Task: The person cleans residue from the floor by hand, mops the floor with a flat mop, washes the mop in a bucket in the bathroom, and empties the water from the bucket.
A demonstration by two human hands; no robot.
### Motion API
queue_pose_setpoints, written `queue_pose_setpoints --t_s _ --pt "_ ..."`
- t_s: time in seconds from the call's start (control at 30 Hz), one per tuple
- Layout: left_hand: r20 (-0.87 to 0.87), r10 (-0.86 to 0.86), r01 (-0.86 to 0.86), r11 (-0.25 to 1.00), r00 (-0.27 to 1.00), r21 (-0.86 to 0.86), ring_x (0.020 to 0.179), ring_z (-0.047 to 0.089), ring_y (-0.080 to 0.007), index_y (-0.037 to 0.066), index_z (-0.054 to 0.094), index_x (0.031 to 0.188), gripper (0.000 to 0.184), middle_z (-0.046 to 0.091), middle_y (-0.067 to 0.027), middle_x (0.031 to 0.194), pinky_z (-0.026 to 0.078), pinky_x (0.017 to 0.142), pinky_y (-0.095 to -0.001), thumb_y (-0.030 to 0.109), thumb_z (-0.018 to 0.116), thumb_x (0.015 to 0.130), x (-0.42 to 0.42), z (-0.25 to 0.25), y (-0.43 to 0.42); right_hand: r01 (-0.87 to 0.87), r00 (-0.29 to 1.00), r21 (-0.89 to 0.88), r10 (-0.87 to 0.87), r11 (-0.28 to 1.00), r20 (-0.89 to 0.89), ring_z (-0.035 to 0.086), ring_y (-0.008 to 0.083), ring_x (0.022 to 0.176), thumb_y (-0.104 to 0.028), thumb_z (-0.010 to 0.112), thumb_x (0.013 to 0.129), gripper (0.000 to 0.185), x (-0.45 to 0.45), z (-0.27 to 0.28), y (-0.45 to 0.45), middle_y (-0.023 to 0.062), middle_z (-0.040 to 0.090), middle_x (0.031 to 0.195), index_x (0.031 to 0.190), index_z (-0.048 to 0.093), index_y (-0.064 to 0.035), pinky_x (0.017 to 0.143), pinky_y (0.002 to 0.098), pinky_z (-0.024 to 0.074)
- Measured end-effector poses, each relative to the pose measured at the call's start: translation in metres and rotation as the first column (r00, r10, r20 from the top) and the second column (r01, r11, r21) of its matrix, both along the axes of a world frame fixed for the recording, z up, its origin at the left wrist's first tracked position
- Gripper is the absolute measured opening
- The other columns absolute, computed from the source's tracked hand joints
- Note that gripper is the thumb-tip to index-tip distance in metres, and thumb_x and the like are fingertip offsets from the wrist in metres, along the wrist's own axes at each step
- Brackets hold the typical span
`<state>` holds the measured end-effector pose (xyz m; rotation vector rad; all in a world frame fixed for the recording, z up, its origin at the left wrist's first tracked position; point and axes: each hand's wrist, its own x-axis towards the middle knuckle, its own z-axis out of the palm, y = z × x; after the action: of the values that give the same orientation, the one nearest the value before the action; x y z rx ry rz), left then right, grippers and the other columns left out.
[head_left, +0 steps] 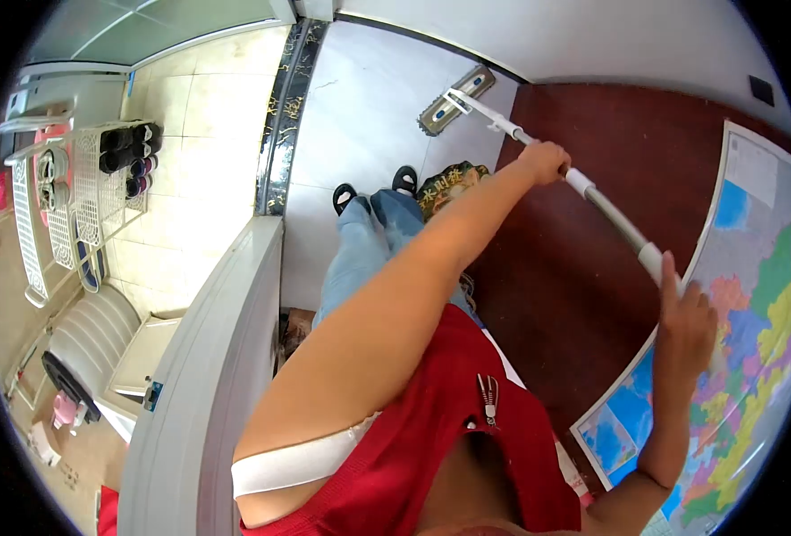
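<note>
A flat mop with a white and grey pole runs diagonally across the view. My left hand is closed around the middle of the pole. Higher up, at the handle end, my right hand grips the pole, its index finger lying along it. The mop head, a grey plate with a fringed pad, rests on the pale floor tiles near the wall's dark skirting. My feet in black sandals stand on the same tiles.
Beside the mop head stands a dark red-brown surface. A colourful map lies at the right. By my legs is a patterned bag. A white door frame is on the left; beyond it are a shoe rack and a white ribbed container.
</note>
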<state>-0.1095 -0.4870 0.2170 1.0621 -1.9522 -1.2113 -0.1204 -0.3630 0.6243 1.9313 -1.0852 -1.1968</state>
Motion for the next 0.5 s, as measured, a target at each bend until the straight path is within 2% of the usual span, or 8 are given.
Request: queue_pose_setpoints --t_s 0.07,0.17,0.27,0.43,0.5 --pt "0.047 0.044 -0.042 0.998 0.998 -0.048 0.095 0.064 -0.0237 0.021 0.069 0.089 0.018 0.068 -0.0013 0.091 0.044 0.080 -0.0412 0.029 0.073 0.073 0.007 0.010 -0.006 -0.100 0.994 -0.010 0.100 0.995 -0.050 0.054 0.0158 0.074 -0.002 0.059 0.083 0.062 0.003 0.009 -0.016 0.0033 0.051 0.083 0.140 0.046 -0.0233 0.068 0.0308 0.0478" --pt "-0.082 0.212 -0.220 0.970 0.974 -0.107 0.094 0.062 -0.0230 0.018 0.067 0.089 0.019 0.066 -0.0008 0.088 0.042 0.083 -0.0399 0.020 0.072 0.071 0.030 0.019 0.001 -0.285 0.958 -0.027 0.283 0.958 -0.054 0.056 0.0143 0.077 -0.006 0.066 0.079 0.066 -0.011 0.017 -0.026 0.0021 0.055 0.086 0.139 0.047 -0.0266 0.071 0.0291 0.0484" --pt "-0.074 0.319 -0.326 0.939 0.945 -0.109 0.094 0.061 -0.0240 0.016 0.066 0.089 0.019 0.064 -0.0018 0.086 0.041 0.084 -0.0411 0.011 0.070 0.071 0.057 0.030 0.008 -0.260 0.965 -0.054 0.257 0.964 -0.052 0.064 0.0161 0.088 -0.004 0.072 0.077 0.070 -0.008 0.018 -0.029 0.0031 0.063 0.092 0.138 0.049 -0.0308 0.084 0.0296 0.0535" --pt "0.029 0.476 -0.465 0.868 0.879 -0.177 0.087 0.062 -0.0270 0.013 0.067 0.087 0.021 0.065 -0.0063 0.081 0.043 0.079 -0.0415 0.005 0.068 0.068 0.106 0.036 0.004 -0.399 0.916 -0.090 0.400 0.912 -0.006 0.064 0.0141 0.087 -0.010 0.073 0.076 0.065 0.007 0.010 -0.046 0.0023 0.063 0.096 0.133 0.053 -0.0333 0.082 0.0290 0.0542" --pt "-0.042 0.524 -0.520 0.827 0.851 -0.212 0.082 0.062 -0.0300 0.010 0.067 0.085 0.020 0.065 -0.0088 0.078 0.044 0.075 -0.0420 0.002 0.067 0.067 0.123 0.030 0.000 -0.448 0.892 -0.104 0.452 0.888 0.021 0.063 0.0139 0.087 -0.011 0.073 0.077 0.063 0.011 0.005 -0.053 0.0022 0.063 0.097 0.133 0.054 -0.0335 0.082 0.0287 0.0543"
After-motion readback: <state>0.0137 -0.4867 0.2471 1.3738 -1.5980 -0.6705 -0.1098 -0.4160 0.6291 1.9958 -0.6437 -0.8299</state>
